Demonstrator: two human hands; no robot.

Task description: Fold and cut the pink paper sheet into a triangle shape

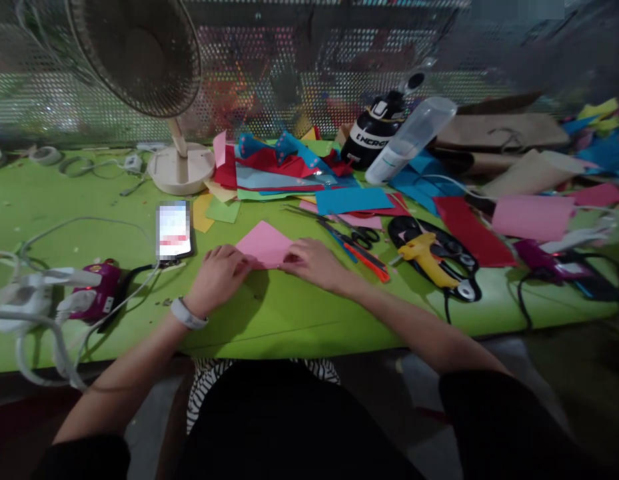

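Note:
A pink sheet of paper (265,245) lies on the green table (269,330), one corner pointing away from me and a straight edge on my side. At its left end my left hand (220,275) pinches the paper, a pale band round the wrist. The fingers of my right hand (313,263) are closed on the right end of the same near edge. Just right of that hand lie an orange-handled cutter (369,260) and black scissors (362,235). Left of the paper is a lit phone (174,230), with yellow (202,213) and green paper pieces (223,211) beside it.
A fan (182,170) stands at the back left. Power strips (96,290) with cables lie at the left. Coloured papers (289,177), a black bottle (372,137) and a clear bottle (412,140) are behind. At the right is a yellow glue gun (429,260).

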